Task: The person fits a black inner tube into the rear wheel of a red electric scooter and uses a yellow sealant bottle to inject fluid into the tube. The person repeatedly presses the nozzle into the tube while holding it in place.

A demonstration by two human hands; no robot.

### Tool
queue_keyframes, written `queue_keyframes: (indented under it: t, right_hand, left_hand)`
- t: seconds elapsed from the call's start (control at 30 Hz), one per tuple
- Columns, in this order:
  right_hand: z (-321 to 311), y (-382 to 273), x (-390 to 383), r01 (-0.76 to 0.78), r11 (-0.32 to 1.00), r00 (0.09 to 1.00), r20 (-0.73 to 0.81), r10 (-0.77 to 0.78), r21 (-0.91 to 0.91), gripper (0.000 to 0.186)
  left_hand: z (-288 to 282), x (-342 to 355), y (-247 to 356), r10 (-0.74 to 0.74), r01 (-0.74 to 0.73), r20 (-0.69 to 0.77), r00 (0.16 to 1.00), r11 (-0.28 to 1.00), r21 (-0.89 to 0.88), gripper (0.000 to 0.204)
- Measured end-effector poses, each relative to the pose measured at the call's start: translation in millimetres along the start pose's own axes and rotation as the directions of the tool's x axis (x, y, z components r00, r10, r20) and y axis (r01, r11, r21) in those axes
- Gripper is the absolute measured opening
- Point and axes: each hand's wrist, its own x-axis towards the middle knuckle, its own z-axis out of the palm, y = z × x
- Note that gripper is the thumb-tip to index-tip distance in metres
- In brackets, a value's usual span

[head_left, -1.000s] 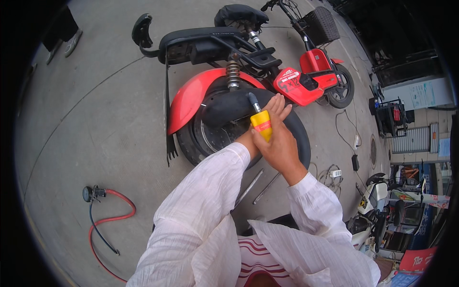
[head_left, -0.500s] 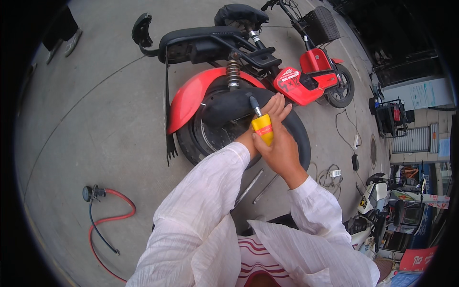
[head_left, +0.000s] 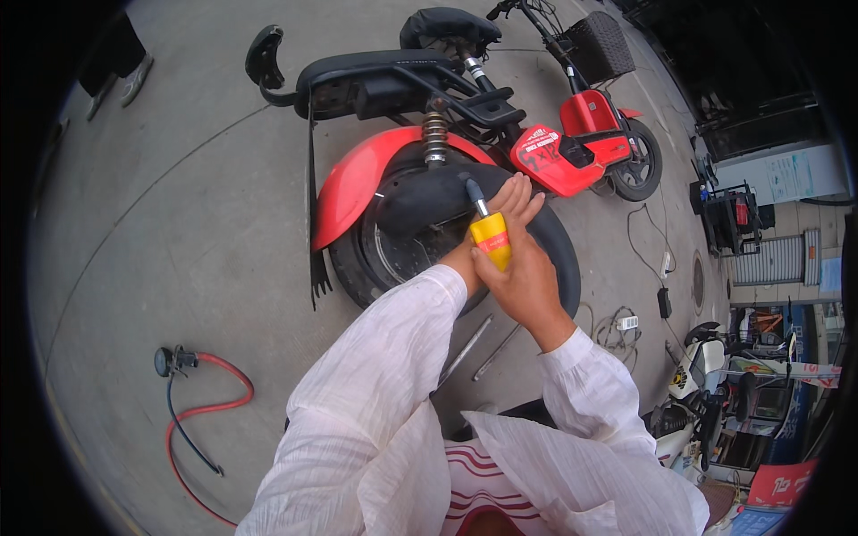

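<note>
Here, two hands [head_left: 529, 272], one yellow tool [head_left: 491, 239]

A loose, crinkled white shirt [head_left: 380, 353] with long, cuffed sleeves [head_left: 590, 389] hangs open over a red-and-white striped top [head_left: 487, 476].

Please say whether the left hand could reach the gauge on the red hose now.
Probably not: the left hand is at the black tube, partly covered by the right hand, and the gauge lies well off leftward.
</note>
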Motion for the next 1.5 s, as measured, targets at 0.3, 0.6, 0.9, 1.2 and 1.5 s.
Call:
queue_keyframes:
  t: [0.3, 0.6, 0.9, 1.2, 1.5]
  right_hand:
    - [1, 3, -2, 0.019, 1.0, 0.998, 0.061, -0.018, -0.018, 0.076]
    - [-3, -1, -7, 0.087, 0.992, 0.993, 0.09, -0.079, -0.089, 0.075]
    - [-5, -8, 5, 0.144, 0.981, 0.987, 0.086, -0.133, -0.133, 0.071]
    - [-7, -25, 27, 0.115, 0.977, 0.99, 0.107, -0.097, -0.182, 0.065]
    - [-13, -24, 24, 0.073, 0.983, 0.99, 0.128, -0.051, -0.171, 0.068]
  left_hand:
    - [-3, 1, -3, 0.008, -0.008, 0.006, 1.0, 0.998, -0.065, 0.068]
    - [-14, -6, -6, 0.038, -0.038, 0.002, 0.999, 0.999, 0.01, 0.067]
    - [-23, -7, -7, 0.035, -0.036, 0.044, 0.998, 0.999, 0.018, 0.07]
    - [-14, -11, -5, -0.009, 0.009, -0.006, 1.0, 0.999, -0.038, 0.069]
    - [-8, -9, 1, -0.039, 0.039, -0.021, 0.999, 0.999, -0.036, 0.068]
